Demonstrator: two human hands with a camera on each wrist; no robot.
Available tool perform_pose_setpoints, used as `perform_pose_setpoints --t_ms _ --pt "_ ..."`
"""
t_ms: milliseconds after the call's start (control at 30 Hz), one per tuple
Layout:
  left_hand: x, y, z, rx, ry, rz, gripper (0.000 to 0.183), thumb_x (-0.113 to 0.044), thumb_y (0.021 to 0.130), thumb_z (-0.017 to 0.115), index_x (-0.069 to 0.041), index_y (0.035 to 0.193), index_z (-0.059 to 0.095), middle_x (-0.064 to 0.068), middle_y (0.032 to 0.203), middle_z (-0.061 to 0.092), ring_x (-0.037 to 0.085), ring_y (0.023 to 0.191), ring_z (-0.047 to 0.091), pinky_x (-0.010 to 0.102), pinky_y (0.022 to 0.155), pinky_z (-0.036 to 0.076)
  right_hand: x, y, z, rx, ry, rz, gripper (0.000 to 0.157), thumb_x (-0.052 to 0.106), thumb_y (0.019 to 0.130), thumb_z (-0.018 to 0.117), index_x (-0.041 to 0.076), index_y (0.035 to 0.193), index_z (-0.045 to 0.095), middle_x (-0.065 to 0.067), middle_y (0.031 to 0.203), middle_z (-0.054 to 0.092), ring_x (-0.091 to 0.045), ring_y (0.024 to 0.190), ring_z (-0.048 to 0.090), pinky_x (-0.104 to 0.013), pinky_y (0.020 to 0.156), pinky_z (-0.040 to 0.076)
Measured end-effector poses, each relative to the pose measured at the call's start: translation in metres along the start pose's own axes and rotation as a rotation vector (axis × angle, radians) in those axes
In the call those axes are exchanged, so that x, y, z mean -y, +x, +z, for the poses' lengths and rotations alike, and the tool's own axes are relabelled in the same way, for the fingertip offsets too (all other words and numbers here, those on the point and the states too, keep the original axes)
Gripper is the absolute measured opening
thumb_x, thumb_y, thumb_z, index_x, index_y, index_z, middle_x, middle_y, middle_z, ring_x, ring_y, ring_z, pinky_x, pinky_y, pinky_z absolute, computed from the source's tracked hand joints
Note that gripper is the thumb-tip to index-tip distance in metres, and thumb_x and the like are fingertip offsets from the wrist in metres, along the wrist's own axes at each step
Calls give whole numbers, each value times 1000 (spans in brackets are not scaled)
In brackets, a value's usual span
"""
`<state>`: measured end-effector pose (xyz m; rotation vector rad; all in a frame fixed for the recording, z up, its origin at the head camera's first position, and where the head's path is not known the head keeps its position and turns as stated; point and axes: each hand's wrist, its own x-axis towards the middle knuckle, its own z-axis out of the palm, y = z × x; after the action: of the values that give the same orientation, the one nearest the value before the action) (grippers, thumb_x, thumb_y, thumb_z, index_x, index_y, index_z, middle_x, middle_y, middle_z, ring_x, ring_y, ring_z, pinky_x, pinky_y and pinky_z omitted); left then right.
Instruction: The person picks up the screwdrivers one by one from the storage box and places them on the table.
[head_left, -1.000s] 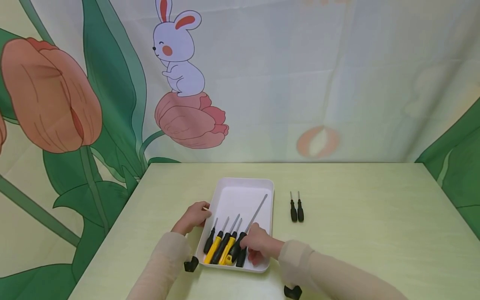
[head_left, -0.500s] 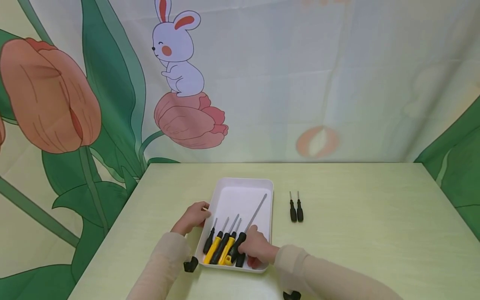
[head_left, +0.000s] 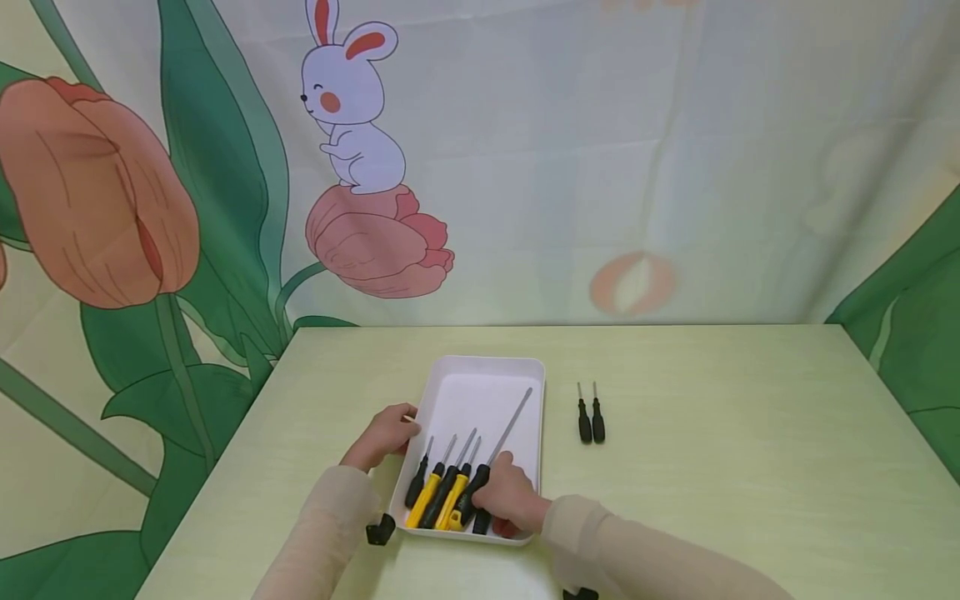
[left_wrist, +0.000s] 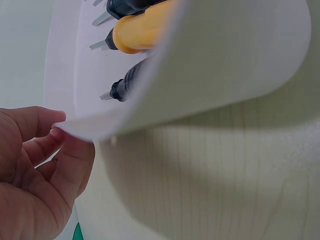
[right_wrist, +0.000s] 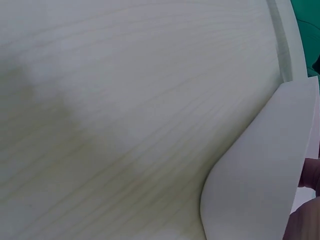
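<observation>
A white tray (head_left: 480,375) holds a row of screwdrivers with black or yellow handles, shafts pointing away. My left hand (head_left: 385,433) pinches the tray's left rim between thumb and fingers, as the left wrist view also shows. Inside the tray at the right end of the row, my right hand (head_left: 512,492) has its curled fingers on a black screwdriver handle (head_left: 482,522), and the hand covers the rest of that screwdriver. Right beside it lies a long-shafted black screwdriver (head_left: 509,426). A yellow screwdriver (head_left: 424,502) and a small black one (head_left: 416,486) lie toward the left.
Two small black screwdrivers (head_left: 584,423) lie side by side on the pale wood-grain table (head_left: 720,450), right of the tray. Behind the table's far edge hangs a printed curtain (head_left: 525,167) with tulips and a rabbit.
My right hand has shifted slightly left against the screwdriver row. The left hand keeps its place on the rim, and the whole head view has drifted a little.
</observation>
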<state>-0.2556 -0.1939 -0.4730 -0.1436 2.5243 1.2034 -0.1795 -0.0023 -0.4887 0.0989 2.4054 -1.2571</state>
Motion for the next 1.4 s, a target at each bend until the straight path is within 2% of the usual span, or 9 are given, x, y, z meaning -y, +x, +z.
perform_pose_setpoints --t_ms 300,500,833,1100,1400 --pt "0 1 0 -3 6 -4 28 -5 86 46 7 111 49 20 99 59 18 66 57 32 61 50 -1 -1 2 -37 -7 -8 41 5 74 60 -6 104 35 -14 60 50 -14 29 43 -27 29 38" --pt "0 2 0 4 3 -4 29 -5 86 45 7 112 49 21 99 59 18 66 57 33 61 50 -1 -1 3 -55 -13 -32 39 2 75 56 -9 106 35 -14 61 49 -13 28 43 -26 28 38" --pt "0 3 0 3 7 -3 29 -5 85 45 6 111 49 20 100 59 17 64 57 32 60 50 -1 -1 3 -66 3 -15 40 6 74 60 -8 103 38 -14 65 49 -14 29 44 -26 29 38" --pt "-1 2 0 2 1 -1 29 -5 85 45 7 112 49 21 100 59 17 64 57 32 61 50 -3 1 4 -116 4 -39 42 9 70 61 -10 103 41 -14 73 50 -21 52 50 -28 41 42" --pt "0 2 0 3 -4 -15 29 -5 86 46 6 112 49 21 100 58 20 68 58 33 62 50 -5 2 8 -139 47 -6 36 8 70 59 -8 98 44 -12 73 49 -21 60 50 -28 48 44"
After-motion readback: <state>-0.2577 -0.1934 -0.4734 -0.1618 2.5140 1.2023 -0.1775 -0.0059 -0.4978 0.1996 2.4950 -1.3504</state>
